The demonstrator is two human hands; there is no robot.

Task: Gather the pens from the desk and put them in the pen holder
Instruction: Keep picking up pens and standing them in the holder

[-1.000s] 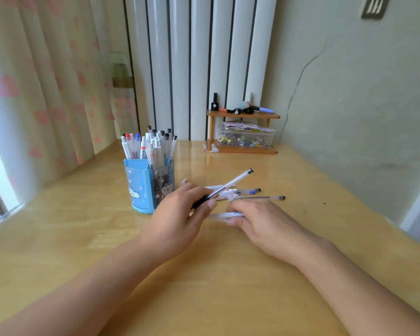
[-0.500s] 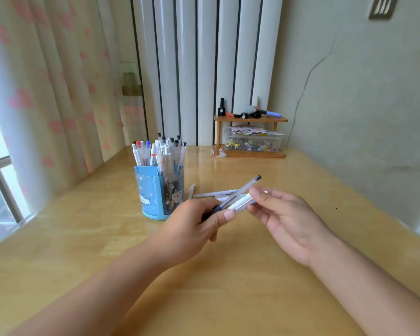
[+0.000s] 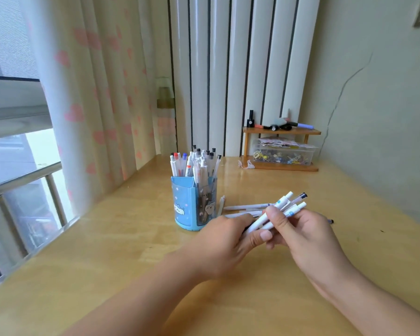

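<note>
A blue pen holder [image 3: 183, 203] with cartoon prints stands on the wooden desk [image 3: 107, 251], full of several upright pens. Just right of it my left hand [image 3: 224, 241] and my right hand [image 3: 308, 235] meet above the desk, both gripping a small bundle of white pens [image 3: 285, 207] whose tips point up and right. A few loose pens [image 3: 249, 206] lie on the desk behind my hands, one short one [image 3: 221, 204] beside the holder. A dark pen end [image 3: 330, 221] pokes out behind my right hand.
A small wooden shelf [image 3: 281, 147] at the back holds a clear box of clips and some markers on top. Curtain and window rail [image 3: 22, 183] run along the left edge. A wall closes the right side.
My right hand lifted pens off the desk and brought them against the pen in my left hand; both hands now hold the bundle together. The view has shifted left and up.
</note>
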